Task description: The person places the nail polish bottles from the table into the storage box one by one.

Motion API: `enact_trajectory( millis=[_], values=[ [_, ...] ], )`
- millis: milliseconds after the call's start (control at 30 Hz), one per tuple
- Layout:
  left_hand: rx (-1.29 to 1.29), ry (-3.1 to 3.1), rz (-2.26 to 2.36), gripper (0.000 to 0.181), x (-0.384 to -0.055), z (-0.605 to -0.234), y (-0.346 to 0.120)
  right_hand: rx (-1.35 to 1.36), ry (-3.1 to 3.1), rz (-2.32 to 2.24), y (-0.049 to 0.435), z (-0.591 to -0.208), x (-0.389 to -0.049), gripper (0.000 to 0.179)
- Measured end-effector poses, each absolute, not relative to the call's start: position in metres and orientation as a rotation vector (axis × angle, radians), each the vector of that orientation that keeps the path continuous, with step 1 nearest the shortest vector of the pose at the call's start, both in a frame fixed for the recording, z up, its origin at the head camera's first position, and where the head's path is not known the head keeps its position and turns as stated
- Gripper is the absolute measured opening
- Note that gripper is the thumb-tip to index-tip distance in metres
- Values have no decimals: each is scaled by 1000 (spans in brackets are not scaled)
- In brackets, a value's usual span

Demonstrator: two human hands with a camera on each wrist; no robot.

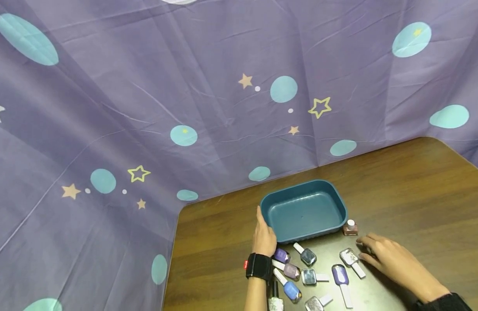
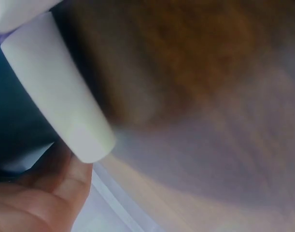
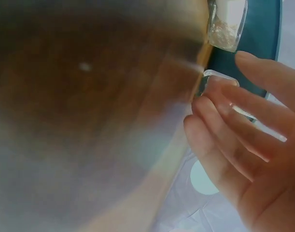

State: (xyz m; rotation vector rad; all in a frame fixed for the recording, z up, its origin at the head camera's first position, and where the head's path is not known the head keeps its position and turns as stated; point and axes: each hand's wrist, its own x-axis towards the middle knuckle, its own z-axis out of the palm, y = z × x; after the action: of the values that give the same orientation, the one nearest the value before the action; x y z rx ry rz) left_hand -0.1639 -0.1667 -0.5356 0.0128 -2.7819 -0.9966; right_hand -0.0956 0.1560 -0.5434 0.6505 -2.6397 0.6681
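A teal plastic tray [image 1: 304,235] stands on the wooden table, its inside bare. My left hand [image 1: 264,236] lies along the tray's left side with the fingers extended; in the left wrist view a white bottle cap [image 2: 58,92] hides part of that hand. My right hand [image 1: 387,255] hovers low over the table with loosely bent fingers and nothing in its grasp. Just left of its fingertips are a brown nail polish bottle [image 1: 350,229], upright at the tray's front right corner, and a silver glitter bottle [image 1: 348,257] lying on its side.
Several nail polish bottles lie in front of the tray, among them a dark teal one [image 1: 308,257], a purple one [image 1: 340,274] and a blue one [image 1: 291,291]. A black-capped bottle [image 1: 275,302] is beside the left wrist. A purple patterned cloth [image 1: 223,108] hangs behind the table [image 1: 410,190].
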Motion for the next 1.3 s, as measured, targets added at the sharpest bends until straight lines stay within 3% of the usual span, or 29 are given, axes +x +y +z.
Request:
enact_trajectory(
  millis=[267,533,1300],
  values=[
    [43,-2778,-962,74,-163,-534,-165,485,-2703,775,151,-525,-107,22],
    [42,-2799,-900,74,-164,-532,-159,432,-2621,782,151,-519,-119,23],
    [92,-2806,-822,74,-166,-530,-162,559,-2590,801,148,-508,-138,17]
  ],
)
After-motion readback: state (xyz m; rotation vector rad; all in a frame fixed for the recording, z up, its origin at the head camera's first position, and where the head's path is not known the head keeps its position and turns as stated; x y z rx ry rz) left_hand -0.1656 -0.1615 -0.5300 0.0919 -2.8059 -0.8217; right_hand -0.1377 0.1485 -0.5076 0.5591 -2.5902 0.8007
